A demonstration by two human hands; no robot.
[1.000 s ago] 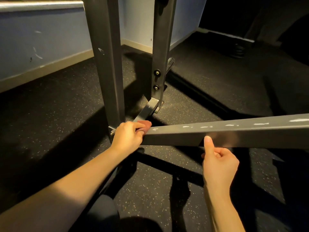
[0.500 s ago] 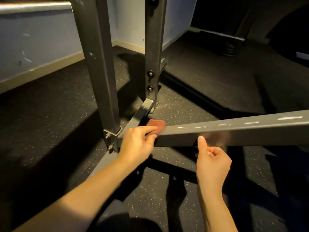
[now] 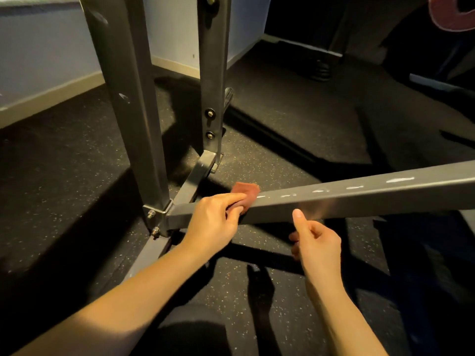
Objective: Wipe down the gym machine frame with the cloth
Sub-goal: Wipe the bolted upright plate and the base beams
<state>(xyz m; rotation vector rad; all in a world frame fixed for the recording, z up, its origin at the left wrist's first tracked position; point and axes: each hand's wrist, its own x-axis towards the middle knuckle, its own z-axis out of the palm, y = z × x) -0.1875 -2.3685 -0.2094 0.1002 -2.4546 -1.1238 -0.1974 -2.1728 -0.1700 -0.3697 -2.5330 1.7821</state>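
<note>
Pinching cloth (image 3: pixel 247 190) on frame (image 3: pixel 359 197) (left hand (image 3: pixel 213 218))

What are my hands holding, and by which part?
Left hand pinches the reddish cloth by its near end on the frame bar. Right hand holds nothing; its thumb touches the bar.
</note>
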